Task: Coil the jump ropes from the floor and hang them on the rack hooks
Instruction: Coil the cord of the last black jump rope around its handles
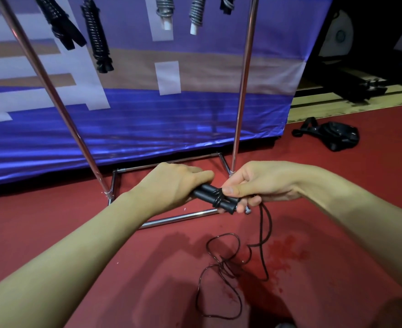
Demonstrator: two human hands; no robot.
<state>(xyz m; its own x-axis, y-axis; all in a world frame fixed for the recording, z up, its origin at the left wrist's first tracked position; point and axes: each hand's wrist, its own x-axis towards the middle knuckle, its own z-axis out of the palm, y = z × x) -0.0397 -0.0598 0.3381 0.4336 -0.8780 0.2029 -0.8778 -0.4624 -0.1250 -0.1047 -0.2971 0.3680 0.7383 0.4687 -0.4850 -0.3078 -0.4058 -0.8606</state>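
My left hand (171, 183) grips two black jump rope handles (209, 196) held side by side. A few turns of the black cord are wound around them. My right hand (254, 183) pinches the cord at those turns with thumb and fingers. The rest of the cord (226, 263) hangs from my right hand and lies in loose loops on the red floor. Above, several coiled ropes hang from the metal rack: black ones (98, 36) at the left, grey ones (164, 8) at the right.
The rack's chrome uprights (243, 74) and base bars (176, 218) stand right in front of my hands. A blue banner (147, 119) hangs behind the rack. A black bag (337, 136) lies on the red floor (76, 209) at the right.
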